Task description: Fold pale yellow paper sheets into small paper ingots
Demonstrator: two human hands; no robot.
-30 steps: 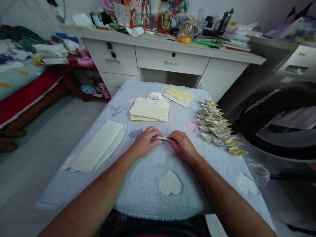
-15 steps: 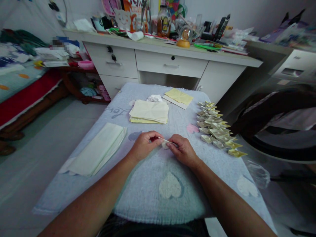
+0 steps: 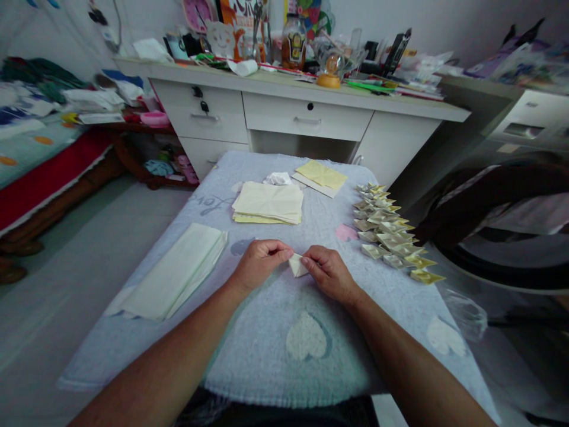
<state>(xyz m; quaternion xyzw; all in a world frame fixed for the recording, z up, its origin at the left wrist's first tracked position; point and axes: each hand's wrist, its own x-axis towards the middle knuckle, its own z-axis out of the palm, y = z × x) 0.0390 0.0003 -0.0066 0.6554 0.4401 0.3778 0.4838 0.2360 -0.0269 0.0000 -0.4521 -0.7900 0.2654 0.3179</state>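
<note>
A small folded piece of pale paper (image 3: 297, 265) hangs between my two hands above the cloth-covered table. My left hand (image 3: 267, 261) pinches its left corner between thumb and fingers. On the other side, my right hand (image 3: 328, 270) grips its right edge, hiding that end. Beyond my hands lies a stack of cream paper sheets (image 3: 269, 200). Folded paper boats (image 3: 391, 228) stand in rows to the right, white and yellow ones together.
Left of my hands is a long folded pale paper bundle (image 3: 175, 273). Farther back lie a crumpled white paper (image 3: 278, 178) and yellow sheets (image 3: 322, 173). Behind the table stands a cluttered white desk (image 3: 306, 112); a washing machine (image 3: 524, 178) is at right.
The folded paper has tipped so that more of its face shows below my fingers. Both hands stay in nearly the same place, still pinching it.
</note>
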